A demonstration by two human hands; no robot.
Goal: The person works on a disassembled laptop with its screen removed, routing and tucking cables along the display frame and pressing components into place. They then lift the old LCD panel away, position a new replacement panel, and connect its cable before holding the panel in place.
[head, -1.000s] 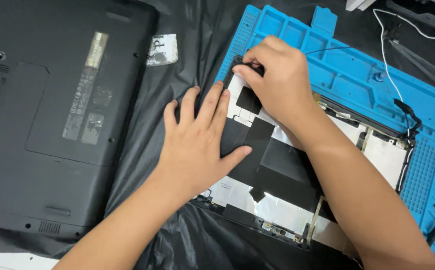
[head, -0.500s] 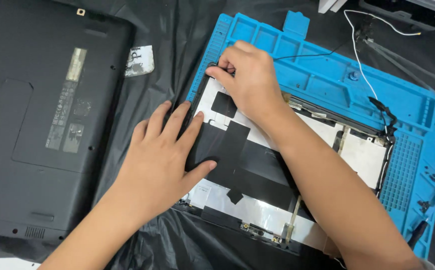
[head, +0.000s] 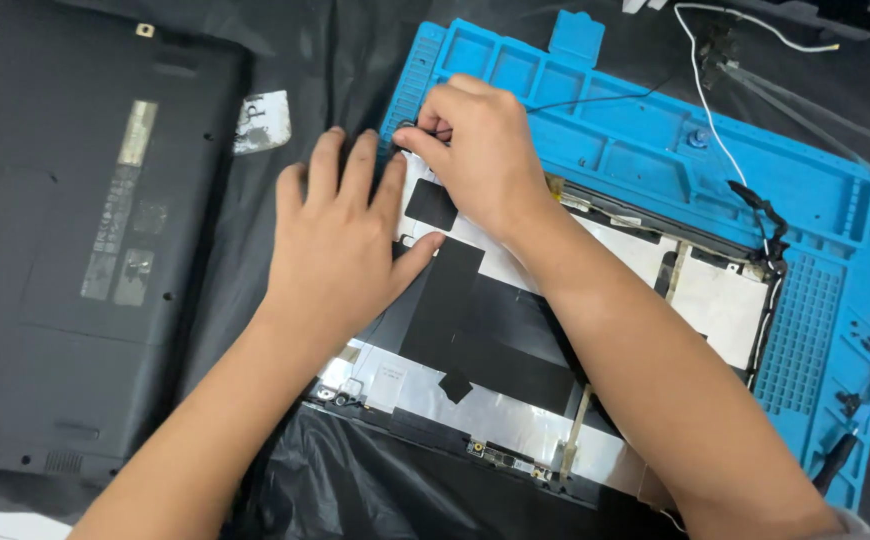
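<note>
The laptop lid shell, opened up with its silvery foil lining and black tape patches facing up, lies partly on the blue repair mat and partly on black plastic sheeting that covers the surface. The right hand is at the lid shell's far left corner, fingertips pinched together on something small and dark there, seemingly the end of a thin black cable that runs off across the mat; what exactly is pinched cannot be told. The left hand lies flat, fingers spread, pressing on the lid shell's left edge with nothing held.

As a judgement, the teardown looks well along: the shell is already off the laptop and its display panel out, while the cabling along its far and right edges is still in place, as is a small board at its near edge.

Left of the lid shell, the black laptop base lies underside up, bearing a narrow silvery label strip and faint grey stickers. Between base and lid shell sits a small white torn tag. Beyond the lid shell's right end, a white wire crosses the mat.
</note>
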